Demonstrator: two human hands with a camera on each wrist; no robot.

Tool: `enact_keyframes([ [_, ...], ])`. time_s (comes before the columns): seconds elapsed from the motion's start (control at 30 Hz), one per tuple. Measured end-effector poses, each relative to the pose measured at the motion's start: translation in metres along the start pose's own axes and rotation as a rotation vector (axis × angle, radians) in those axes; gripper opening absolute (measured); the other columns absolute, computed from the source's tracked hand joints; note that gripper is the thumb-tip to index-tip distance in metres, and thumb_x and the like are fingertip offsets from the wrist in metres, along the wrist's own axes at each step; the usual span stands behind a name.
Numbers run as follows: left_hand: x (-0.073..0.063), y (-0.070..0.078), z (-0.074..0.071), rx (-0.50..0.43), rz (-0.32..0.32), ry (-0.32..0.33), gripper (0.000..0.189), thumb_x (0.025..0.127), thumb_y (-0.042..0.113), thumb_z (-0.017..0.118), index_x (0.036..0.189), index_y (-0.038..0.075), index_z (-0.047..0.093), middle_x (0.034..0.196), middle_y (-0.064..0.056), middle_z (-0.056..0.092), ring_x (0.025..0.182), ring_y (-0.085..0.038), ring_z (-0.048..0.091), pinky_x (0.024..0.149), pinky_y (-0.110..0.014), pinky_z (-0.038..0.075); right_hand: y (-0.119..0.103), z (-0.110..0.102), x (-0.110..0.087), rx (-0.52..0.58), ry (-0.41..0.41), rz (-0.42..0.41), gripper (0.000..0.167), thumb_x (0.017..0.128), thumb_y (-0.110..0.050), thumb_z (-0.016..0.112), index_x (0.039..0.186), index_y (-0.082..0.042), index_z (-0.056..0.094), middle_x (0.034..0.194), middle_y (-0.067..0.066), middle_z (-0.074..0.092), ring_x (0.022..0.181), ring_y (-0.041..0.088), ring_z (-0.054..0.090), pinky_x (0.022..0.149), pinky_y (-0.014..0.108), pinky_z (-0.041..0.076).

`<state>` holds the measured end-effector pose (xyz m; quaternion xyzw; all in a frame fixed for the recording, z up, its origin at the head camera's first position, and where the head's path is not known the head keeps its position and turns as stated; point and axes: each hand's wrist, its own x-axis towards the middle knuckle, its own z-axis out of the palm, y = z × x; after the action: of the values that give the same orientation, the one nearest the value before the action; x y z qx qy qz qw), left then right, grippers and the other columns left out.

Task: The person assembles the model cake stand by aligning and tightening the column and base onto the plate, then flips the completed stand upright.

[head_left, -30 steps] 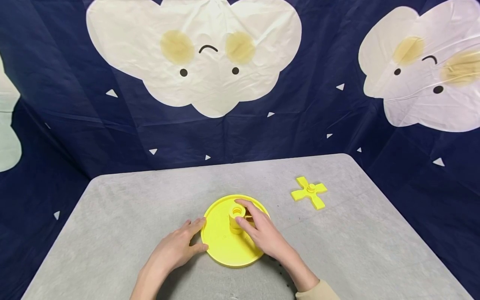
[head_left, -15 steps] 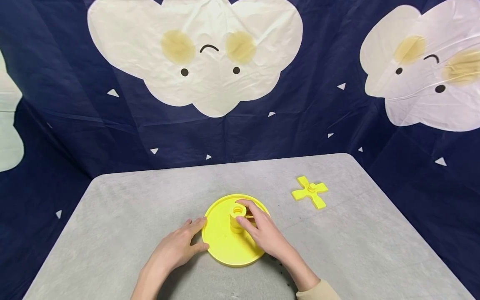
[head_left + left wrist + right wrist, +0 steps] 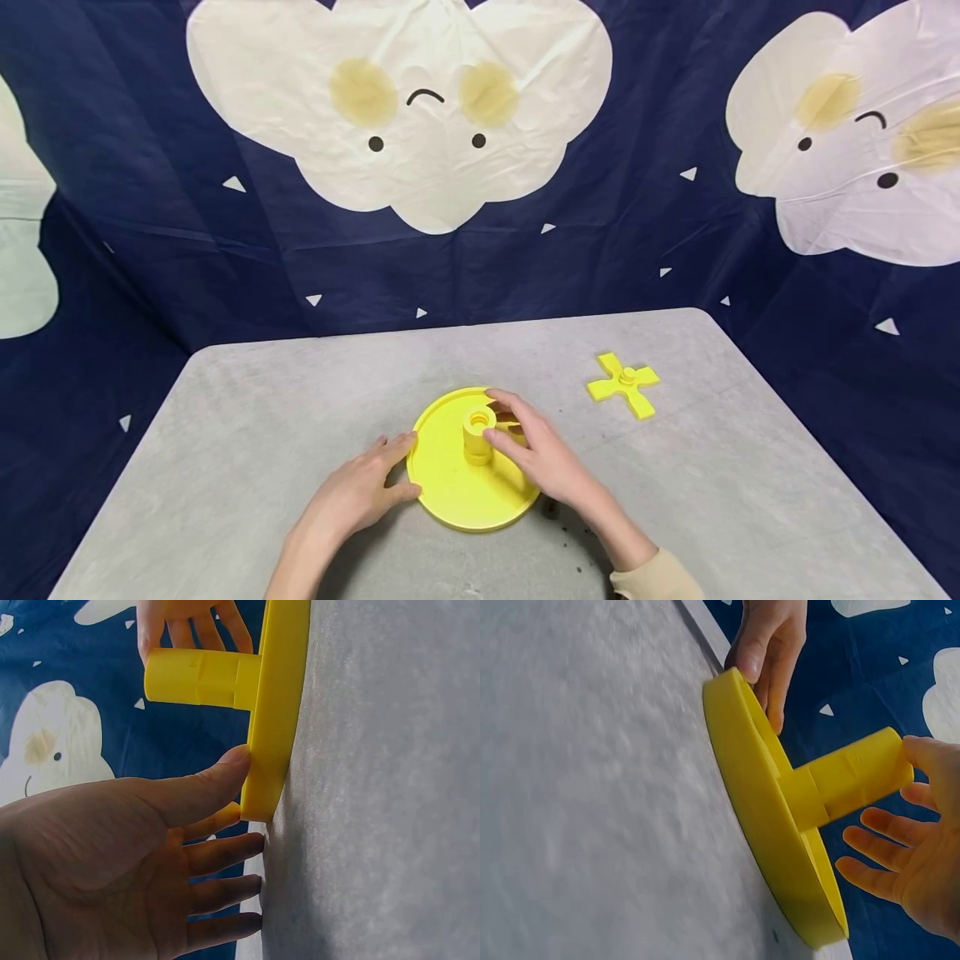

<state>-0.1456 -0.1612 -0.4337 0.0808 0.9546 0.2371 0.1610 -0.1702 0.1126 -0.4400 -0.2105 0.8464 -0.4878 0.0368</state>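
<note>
Toward the near side of the grey table (image 3: 262, 417) sits a round yellow dish (image 3: 450, 493), lying flat with a hollow yellow post (image 3: 476, 446) standing upright at about its middle. Left hand (image 3: 360, 490) is braced at the dish's left edge, thumb and forefinger spread apart against the rim, other fingers pretty straight, so it's steadying more than grabbing. Right hand (image 3: 547, 458) is beside the post with a loose, roomy curve and the thumb at the top end; no firm grip that I can see, and I honestly can't tell if it's actually pressing. Off past the right hand, well apart from the dish, lies a yellow cross-shaped piece (image 3: 626, 384) with its little knob up. What could bite you here: I can't tell how firmly that post is seated (there's a seam low down), so if it's only loosely set, a stray bump from that right thumb might tip it. Shoving the rim unevenly could slide the whole dish too, I'd guess. As for branding, zero words I can read: one faint tiny mark on the post, illegible, and just upside-down cloud faces and little triangles on the navy backdrop (image 3: 480, 279).
</note>
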Motion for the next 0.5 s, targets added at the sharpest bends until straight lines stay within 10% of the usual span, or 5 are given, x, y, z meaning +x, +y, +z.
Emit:
enact_keyframes([
  [0.5,-0.002,0.001,0.0,-0.008,0.013,0.01,0.075,0.09,0.038,0.078,0.155,0.015,0.048,0.161,-0.009,0.047,0.152,-0.042,0.038,0.118,-0.067,0.037,0.015,-0.043,-0.003,-0.219,0.118,-0.058,0.059,0.1,-0.031,0.068,0.153,-0.014,0.047,0.153,0.006,0.054,0.14,0.029,0.054,0.11,0.052,0.053],
])
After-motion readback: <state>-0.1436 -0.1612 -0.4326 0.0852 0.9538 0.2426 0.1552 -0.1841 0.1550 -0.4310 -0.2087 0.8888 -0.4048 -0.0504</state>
